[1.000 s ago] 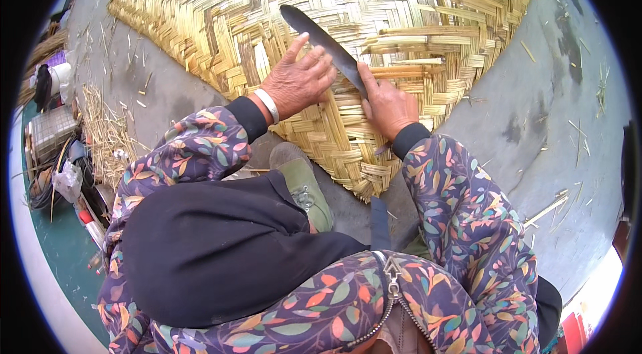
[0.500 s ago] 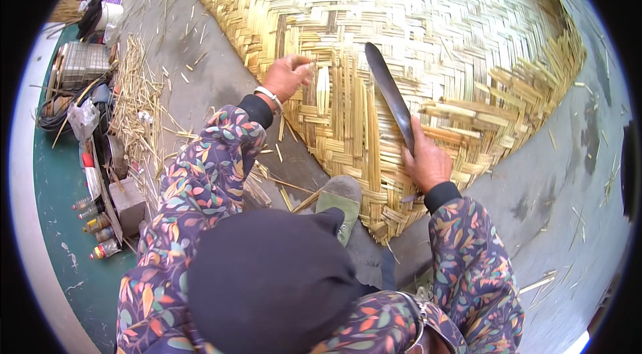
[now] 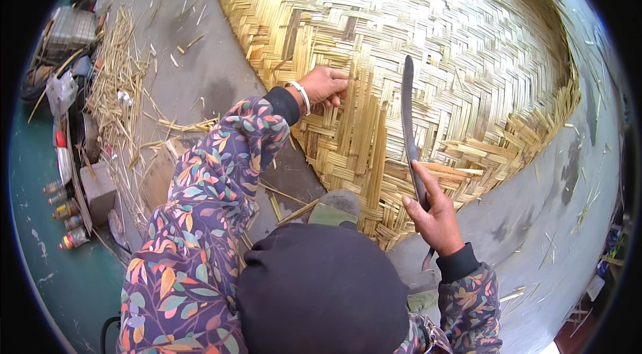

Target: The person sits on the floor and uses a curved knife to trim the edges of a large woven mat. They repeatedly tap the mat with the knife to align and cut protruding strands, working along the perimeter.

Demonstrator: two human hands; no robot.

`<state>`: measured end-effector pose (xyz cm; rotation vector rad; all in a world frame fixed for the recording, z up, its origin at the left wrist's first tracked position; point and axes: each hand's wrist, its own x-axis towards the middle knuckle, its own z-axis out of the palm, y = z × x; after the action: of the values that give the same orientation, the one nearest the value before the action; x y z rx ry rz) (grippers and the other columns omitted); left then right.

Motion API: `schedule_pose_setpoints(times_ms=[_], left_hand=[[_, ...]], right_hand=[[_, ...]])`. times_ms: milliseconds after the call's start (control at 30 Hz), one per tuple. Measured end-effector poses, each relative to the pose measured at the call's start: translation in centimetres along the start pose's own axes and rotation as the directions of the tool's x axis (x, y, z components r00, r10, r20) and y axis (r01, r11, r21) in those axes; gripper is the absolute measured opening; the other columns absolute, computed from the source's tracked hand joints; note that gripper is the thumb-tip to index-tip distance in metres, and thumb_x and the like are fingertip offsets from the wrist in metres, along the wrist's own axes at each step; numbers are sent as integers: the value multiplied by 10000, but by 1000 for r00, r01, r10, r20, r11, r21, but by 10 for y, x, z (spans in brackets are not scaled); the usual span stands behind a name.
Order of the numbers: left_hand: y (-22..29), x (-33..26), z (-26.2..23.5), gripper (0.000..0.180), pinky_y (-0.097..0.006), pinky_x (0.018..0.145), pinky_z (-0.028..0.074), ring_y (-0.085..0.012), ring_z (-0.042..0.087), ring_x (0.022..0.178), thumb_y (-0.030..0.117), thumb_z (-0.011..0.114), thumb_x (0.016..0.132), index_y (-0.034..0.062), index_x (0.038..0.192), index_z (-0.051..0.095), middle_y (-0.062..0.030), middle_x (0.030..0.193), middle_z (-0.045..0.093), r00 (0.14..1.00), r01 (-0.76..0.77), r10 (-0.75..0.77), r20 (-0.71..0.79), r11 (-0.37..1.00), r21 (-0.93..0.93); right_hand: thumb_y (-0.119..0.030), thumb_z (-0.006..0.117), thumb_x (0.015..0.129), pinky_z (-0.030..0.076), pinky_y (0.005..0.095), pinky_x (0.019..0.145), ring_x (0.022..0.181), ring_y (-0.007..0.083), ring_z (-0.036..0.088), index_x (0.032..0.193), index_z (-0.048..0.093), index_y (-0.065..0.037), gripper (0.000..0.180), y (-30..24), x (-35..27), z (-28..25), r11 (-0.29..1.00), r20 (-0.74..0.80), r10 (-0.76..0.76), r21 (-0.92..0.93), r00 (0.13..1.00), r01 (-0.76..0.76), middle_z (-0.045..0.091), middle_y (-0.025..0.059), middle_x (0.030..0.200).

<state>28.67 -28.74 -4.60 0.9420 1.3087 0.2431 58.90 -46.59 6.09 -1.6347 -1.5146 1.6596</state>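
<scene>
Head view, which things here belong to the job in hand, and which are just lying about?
In use:
woven mat, beneath the left hand
long blade, in the right hand

Apparently just lying about:
loose straw
small bottles
grey block

The mat [image 3: 384,53] runs past the top edge; right of centre, the right hand [image 3: 438,220] hides part of the knife [image 3: 408,113].
</scene>
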Motion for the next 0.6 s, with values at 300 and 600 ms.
schedule_pose_setpoints(times_ms=[300, 600], left_hand=[[-19, -32, 5, 386, -193, 489, 515, -143, 693, 626, 287, 653, 937, 39, 1207, 537, -35, 838, 673, 985, 69, -23, 173, 962, -263], [-35, -41, 38, 178, -217, 402, 432, -84, 597, 490, 177, 621, 939, 0, 938, 595, -26, 687, 646, 929, -200, 139, -344, 969, -148]], right_hand=[[-203, 664, 928, 460, 246, 866, 992, 102, 549, 1486, 376, -98, 636, -53, -1, 21, 896, 566, 162, 258, 808, -360, 581, 75, 1221], [-213, 622, 951, 316, 199, 477, 553, 14, 401, 1485, 370, -83, 605, -64, 17, 39, 715, 509, 162, 530, 845, -456, 543, -36, 756]])
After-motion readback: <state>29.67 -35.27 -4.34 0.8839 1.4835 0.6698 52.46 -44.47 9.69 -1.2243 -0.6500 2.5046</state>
